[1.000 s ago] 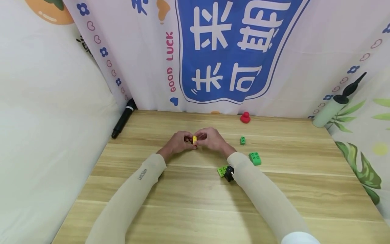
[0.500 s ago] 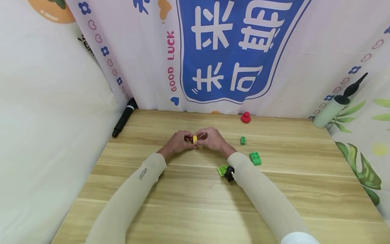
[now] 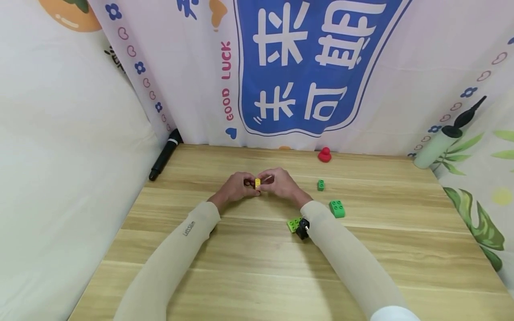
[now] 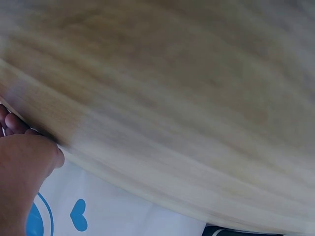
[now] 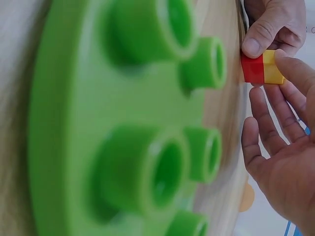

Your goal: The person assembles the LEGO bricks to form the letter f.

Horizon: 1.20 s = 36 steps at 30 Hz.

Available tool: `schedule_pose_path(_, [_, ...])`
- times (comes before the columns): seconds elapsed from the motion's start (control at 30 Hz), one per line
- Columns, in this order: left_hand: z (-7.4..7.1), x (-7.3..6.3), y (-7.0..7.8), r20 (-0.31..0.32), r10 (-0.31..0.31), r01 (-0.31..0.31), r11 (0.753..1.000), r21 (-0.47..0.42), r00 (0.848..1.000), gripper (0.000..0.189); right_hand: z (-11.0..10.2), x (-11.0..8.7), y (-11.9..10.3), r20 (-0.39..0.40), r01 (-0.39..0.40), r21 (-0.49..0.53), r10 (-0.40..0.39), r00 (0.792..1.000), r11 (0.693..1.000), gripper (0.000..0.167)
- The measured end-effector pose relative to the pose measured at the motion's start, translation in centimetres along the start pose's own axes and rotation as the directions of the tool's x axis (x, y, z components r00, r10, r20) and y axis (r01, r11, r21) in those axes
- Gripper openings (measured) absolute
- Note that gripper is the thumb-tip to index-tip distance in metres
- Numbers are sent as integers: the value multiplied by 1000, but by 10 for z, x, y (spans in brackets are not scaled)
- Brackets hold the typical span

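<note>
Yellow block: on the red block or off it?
On. In the right wrist view, the yellow block meets the red block with no visible gap. Cannot tell whether it is fully pressed home.

I can barely see the red block [image 5: 253,70] in head view; left grip [image 3: 239,186] and right grip [image 3: 280,183] partly cover yellow block [image 5: 270,73] too. Left wrist view: left grip cut by left edge, desk [image 4: 172,93] blurred. Lime plate [image 5: 133,105]: partly behind black device [image 3: 303,229], blurred, cropped in right wrist view.
</note>
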<state>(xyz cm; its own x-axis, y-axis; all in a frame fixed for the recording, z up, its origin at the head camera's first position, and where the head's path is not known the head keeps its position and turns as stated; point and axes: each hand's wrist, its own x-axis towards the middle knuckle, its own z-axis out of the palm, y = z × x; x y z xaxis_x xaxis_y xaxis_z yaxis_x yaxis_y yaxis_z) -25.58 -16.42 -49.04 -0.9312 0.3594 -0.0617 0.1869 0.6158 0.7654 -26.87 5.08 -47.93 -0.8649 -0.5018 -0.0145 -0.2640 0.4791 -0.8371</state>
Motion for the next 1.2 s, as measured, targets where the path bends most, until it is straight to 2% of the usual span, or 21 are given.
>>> schedule_pose_path(0.33, [0, -1, 1, -4, 10, -10, 1000, 6, 1000, 33, 0, -1, -3, 0, -11, 14, 11, 1000, 1000, 31])
schedule_pose_path(0.9, [0, -1, -1, 11, 25, -25, 1000, -1, 1000, 31, 3, -5, -6, 0, 10, -47, -10, 1000, 999, 31])
schedule_pose_path(1.07, [-1, -1, 0, 19, 29, -29, 1000, -1, 999, 32, -2, -14, -9, -9, 20, -76, -21, 1000, 997, 29])
schedule_pose_path(1.2, [-1, -1, 0, 23, 13, -13, 1000, 2, 1000, 35, -16, -28, -6, -12, 23, -100, -25, 1000, 995, 29])
